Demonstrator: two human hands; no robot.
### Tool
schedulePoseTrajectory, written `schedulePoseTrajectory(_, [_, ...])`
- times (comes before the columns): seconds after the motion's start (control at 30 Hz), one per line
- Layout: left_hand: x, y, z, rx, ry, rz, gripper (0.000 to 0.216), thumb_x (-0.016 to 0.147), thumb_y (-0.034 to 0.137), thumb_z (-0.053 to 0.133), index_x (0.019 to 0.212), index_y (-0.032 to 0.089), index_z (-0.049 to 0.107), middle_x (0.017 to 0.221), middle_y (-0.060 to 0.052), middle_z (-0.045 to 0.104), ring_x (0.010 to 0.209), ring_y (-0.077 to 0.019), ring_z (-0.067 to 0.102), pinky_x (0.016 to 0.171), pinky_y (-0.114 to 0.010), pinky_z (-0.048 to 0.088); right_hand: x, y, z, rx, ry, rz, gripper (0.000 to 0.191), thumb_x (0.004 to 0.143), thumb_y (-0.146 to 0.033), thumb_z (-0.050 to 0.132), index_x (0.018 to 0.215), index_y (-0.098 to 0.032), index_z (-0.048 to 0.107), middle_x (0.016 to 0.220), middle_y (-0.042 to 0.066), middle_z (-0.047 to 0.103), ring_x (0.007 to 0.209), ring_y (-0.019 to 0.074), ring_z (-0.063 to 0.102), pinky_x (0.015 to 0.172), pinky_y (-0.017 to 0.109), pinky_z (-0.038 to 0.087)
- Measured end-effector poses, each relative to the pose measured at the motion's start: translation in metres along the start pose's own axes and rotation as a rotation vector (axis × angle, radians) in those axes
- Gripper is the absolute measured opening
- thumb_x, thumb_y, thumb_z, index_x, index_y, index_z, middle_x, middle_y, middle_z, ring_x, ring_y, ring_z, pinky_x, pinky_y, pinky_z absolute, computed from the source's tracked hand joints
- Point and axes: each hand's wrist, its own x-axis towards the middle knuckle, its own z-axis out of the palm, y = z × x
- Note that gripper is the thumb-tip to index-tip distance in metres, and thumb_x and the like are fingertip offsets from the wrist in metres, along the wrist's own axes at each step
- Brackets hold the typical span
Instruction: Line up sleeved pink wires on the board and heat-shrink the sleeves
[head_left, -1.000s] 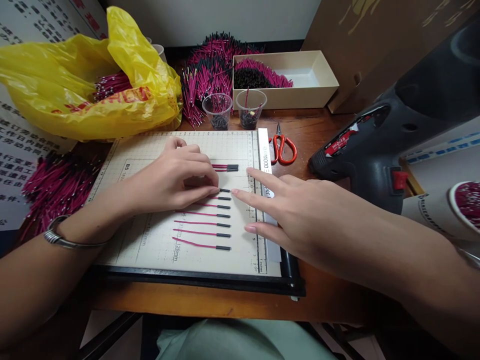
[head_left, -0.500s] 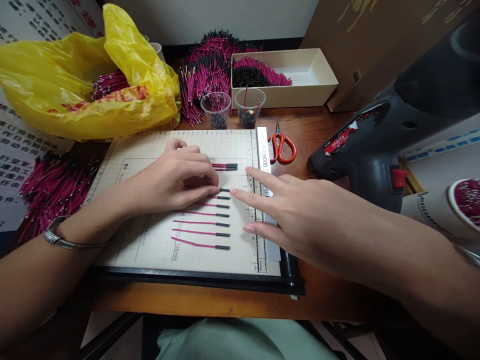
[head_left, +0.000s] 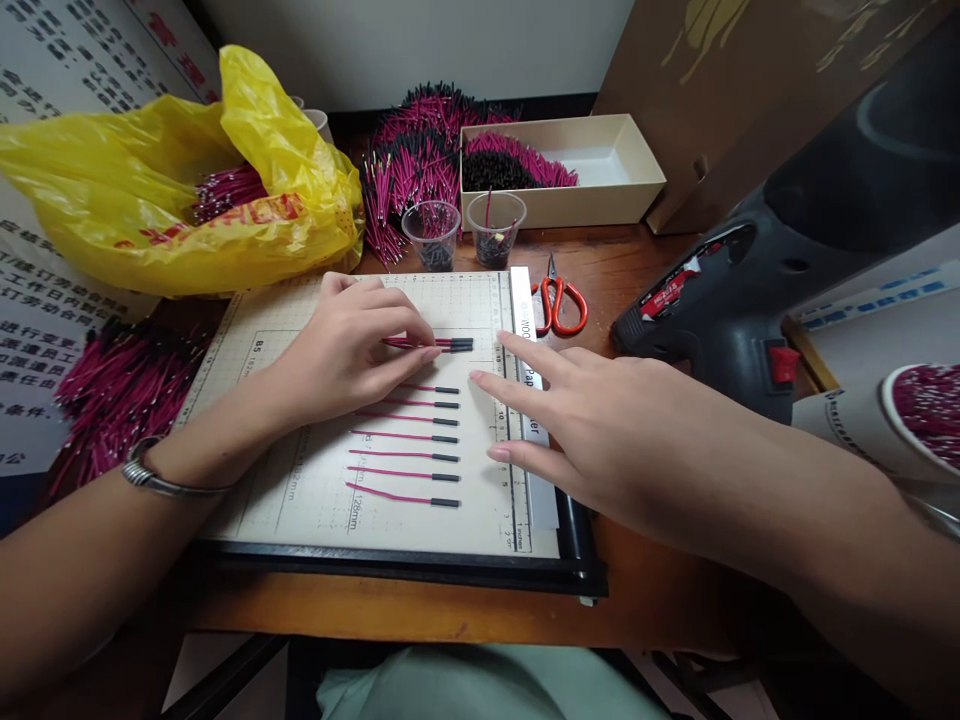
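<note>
A paper trimmer board [head_left: 300, 470] lies in front of me with several magenta wires [head_left: 409, 436] with black sleeved ends laid in a row on it. My left hand [head_left: 349, 350] rests on the board, its fingers pressed on a small bundle of magenta wires [head_left: 446, 344] above the row. My right hand [head_left: 577, 420] hovers over the trimmer's ruler edge [head_left: 525, 400], fingers spread and holding nothing, fingertips close to the sleeved wire ends.
A yellow plastic bag [head_left: 172, 190] with wires sits back left. Wire heaps [head_left: 420, 140] [head_left: 112, 385], two clear cups [head_left: 465, 232], a cardboard box [head_left: 600, 175], red scissors [head_left: 556, 300] and a black heat gun [head_left: 757, 280] surround the board. A paper cup [head_left: 911, 410] stands right.
My left hand has slid up from the top wire of the row to the small bundle above it. My right hand stays nearly still.
</note>
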Motion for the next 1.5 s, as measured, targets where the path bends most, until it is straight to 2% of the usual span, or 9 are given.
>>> schedulePoseTrajectory(0.1, [0.002,-0.002,0.003,0.012,0.029,0.024,0.029,0.103,0.041,0.058,0.087,0.022,0.074,0.089,-0.002,0.077,0.085,-0.0205,0.064,0.084,-0.041,0.030,0.007,0.001,-0.004,0.012,-0.142,0.085,0.058,0.109,-0.053,0.043,0.159,-0.024,0.052,0.167,0.020,0.045,0.125,0.0415,0.071,0.083,0.053,0.067])
schedulePoseTrajectory(0.2, [0.003,-0.004,0.006,0.019,0.046,0.060,0.027,0.104,0.038,0.059,0.091,0.022,0.075,0.091,-0.002,0.077,0.085,-0.0200,0.064,0.085,-0.041,0.029,0.015,0.001,-0.008,0.026,-0.270,0.134,0.063,0.109,-0.054,0.042,0.165,-0.025,0.043,0.172,0.019,0.036,0.138,0.0433,0.062,0.092,0.056,0.065])
schedulePoseTrajectory(0.33, [0.003,-0.007,0.008,0.021,0.029,0.081,0.026,0.105,0.038,0.059,0.092,0.022,0.076,0.090,-0.002,0.077,0.085,-0.0200,0.063,0.085,-0.041,0.028,0.019,0.000,-0.012,0.039,-0.339,0.139,0.064,0.110,-0.054,0.040,0.167,-0.026,0.038,0.175,0.019,0.028,0.141,0.0440,0.059,0.094,0.057,0.064])
schedulePoseTrajectory(0.63, [-0.001,-0.006,-0.003,-0.047,-0.072,0.052,0.024,0.099,0.039,0.063,0.087,0.023,0.076,0.087,0.000,0.077,0.083,-0.0200,0.060,0.085,-0.040,0.024,0.015,0.001,-0.010,0.058,-0.297,0.098,0.062,0.110,-0.053,0.040,0.167,-0.028,0.038,0.174,0.021,0.031,0.136,0.0418,0.064,0.093,0.054,0.065])
schedulePoseTrajectory(1.03, [-0.002,-0.006,-0.003,-0.115,-0.130,0.058,0.024,0.101,0.039,0.061,0.090,0.024,0.076,0.089,0.001,0.077,0.084,-0.0192,0.061,0.086,-0.040,0.024,0.010,-0.002,-0.007,0.064,-0.207,0.051,0.058,0.110,-0.052,0.040,0.162,-0.029,0.047,0.169,0.021,0.041,0.124,0.0404,0.071,0.083,0.052,0.066])
schedulePoseTrajectory(1.37, [-0.004,-0.007,-0.003,-0.138,-0.135,0.078,0.022,0.102,0.036,0.061,0.091,0.024,0.075,0.090,0.002,0.077,0.086,-0.0184,0.063,0.088,-0.040,0.024,0.013,-0.003,-0.009,0.061,-0.262,0.052,0.058,0.111,-0.052,0.038,0.164,-0.029,0.043,0.171,0.023,0.037,0.124,0.0397,0.071,0.082,0.050,0.066])
schedulePoseTrajectory(1.5, [-0.004,-0.005,-0.004,-0.130,-0.149,0.063,0.023,0.102,0.037,0.060,0.091,0.025,0.076,0.091,0.001,0.078,0.086,-0.0185,0.063,0.088,-0.040,0.025,0.012,-0.003,-0.008,0.066,-0.241,0.057,0.058,0.110,-0.051,0.039,0.163,-0.029,0.044,0.170,0.023,0.038,0.123,0.0399,0.072,0.081,0.050,0.066])
